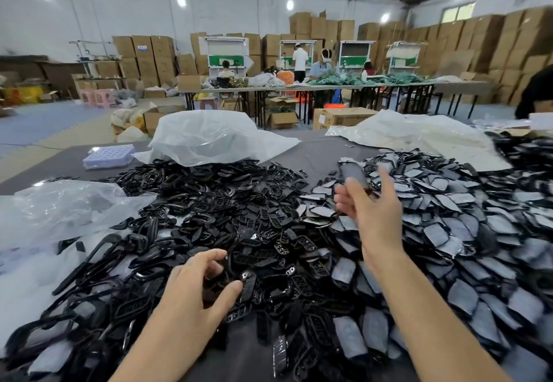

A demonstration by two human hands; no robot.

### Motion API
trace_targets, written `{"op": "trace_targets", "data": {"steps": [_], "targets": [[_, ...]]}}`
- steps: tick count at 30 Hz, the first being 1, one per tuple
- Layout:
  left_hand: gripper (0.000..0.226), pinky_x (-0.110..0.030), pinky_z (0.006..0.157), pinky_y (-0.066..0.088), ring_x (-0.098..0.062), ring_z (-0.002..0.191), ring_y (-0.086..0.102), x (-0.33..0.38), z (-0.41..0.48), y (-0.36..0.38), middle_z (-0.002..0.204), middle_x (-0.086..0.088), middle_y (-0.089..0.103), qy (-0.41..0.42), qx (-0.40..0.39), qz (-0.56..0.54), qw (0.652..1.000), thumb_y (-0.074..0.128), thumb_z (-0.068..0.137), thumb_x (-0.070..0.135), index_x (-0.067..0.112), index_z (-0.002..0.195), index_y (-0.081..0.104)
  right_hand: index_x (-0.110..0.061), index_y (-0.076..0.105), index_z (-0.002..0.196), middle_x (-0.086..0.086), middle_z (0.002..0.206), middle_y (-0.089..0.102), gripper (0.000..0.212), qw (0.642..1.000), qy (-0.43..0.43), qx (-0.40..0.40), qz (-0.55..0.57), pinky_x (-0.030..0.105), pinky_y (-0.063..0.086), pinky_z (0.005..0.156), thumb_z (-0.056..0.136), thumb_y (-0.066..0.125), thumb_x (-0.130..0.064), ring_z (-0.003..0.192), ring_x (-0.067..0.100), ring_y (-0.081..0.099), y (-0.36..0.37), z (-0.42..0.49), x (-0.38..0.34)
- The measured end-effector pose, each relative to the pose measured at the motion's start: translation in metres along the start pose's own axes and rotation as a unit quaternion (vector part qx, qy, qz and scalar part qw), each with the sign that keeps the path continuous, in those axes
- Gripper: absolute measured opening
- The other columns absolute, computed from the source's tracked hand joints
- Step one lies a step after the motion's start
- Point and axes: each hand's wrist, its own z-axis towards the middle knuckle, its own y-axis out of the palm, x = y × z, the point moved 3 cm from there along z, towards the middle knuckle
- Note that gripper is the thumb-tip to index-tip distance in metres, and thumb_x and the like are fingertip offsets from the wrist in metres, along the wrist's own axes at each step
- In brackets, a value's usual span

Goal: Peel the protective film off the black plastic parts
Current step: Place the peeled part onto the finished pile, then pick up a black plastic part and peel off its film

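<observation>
The right hand (374, 211) is raised above the middle of the worktop (317, 149), pinching the lower end of one black plastic part faced with pale grey protective film (354, 176) between thumb and curled fingers; the index finger (386, 179) points upward beside the part. The part stands roughly upright with its film face toward the camera. The left hand (194, 281) lies lower, near the front edge, palm down with fingers and thumb curved in a claw over loose parts. It cannot be determined whether it grips one. Under and around the left hand spreads a heap of bare glossy black plastic frames and grilles (239, 202), running from the front edge toward the centre. To the right of the right hand, a second heap of black parts with grey film on them (449, 217) runs out to the right edge. A crumpled clear plastic bag (59, 205) lies at the left edge. A large white translucent plastic bag (215, 136) sits toward the far edge, with a pale lilac plastic tray with round recesses (107, 155) to its left. Another white plastic sheet (419, 136) covers the far right corner.
</observation>
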Motion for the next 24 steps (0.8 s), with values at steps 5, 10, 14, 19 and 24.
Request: {"op": "trace_targets", "data": {"steps": [5,10,14,19,24], "targets": [[0.081,-0.023,0.118,0.006,-0.006,0.145,0.024,-0.026,-0.027,-0.01,0.133,0.006,0.059,0.09,-0.049,0.305,0.947,0.029,0.071,0.09,0.044,0.136,0.044,-0.031,0.011,0.161,0.0,0.081,0.077,0.085,0.997,0.008,0.01,-0.074,0.026,0.06,0.07,0.097,0.066,-0.022,0.073,0.016,0.075,-0.004,0.002,0.011],[0.091,-0.063,0.082,0.052,-0.048,0.094,0.07,-0.04,-0.02,-0.006,0.106,-0.025,0.071,0.038,0.067,0.369,0.926,0.012,0.093,0.073,0.011,0.106,0.077,-0.041,0.041,0.147,-0.017,0.105,0.074,0.054,0.955,-0.062,-0.181,-0.225,0.011,0.054,0.078,0.1,0.061,-0.027,0.088,0.009,0.07,0.043,-0.059,0.054],[0.035,-0.055,0.069,0.054,-0.042,0.081,0.068,-0.034,0.012,0.002,0.093,-0.017,0.069,0.033,0.081,0.419,0.904,0.069,0.076,0.035,0.007,0.096,0.076,-0.038,0.032,0.154,-0.007,0.16,0.033,0.057,0.796,-0.153,-0.299,-0.503,0.027,0.016,0.123,0.1,0.049,-0.046,0.147,0.012,0.025,0.074,-0.085,0.093],[0.031,-0.043,0.064,0.051,-0.033,0.073,0.067,-0.034,0.024,0.009,0.079,-0.003,0.069,0.038,0.102,0.356,0.928,0.06,0.085,0.04,0.015,0.097,0.073,-0.039,0.042,0.145,-0.008,0.149,0.04,0.045,0.736,-0.153,-0.313,-0.581,0.035,0.028,0.113,0.101,0.041,-0.048,0.137,0.017,0.033,0.072,-0.087,0.114],[0.009,-0.033,0.064,0.053,-0.015,0.068,0.069,-0.028,0.02,0.004,0.068,0.006,0.071,-0.021,0.123,0.081,0.989,0.072,0.084,0.041,0.036,0.09,0.069,-0.038,0.056,0.13,-0.01,0.117,0.052,0.03,0.774,-0.208,-0.256,-0.541,0.027,0.046,0.095,0.102,0.045,-0.043,0.11,0.012,0.049,0.07,-0.083,0.114]]}}
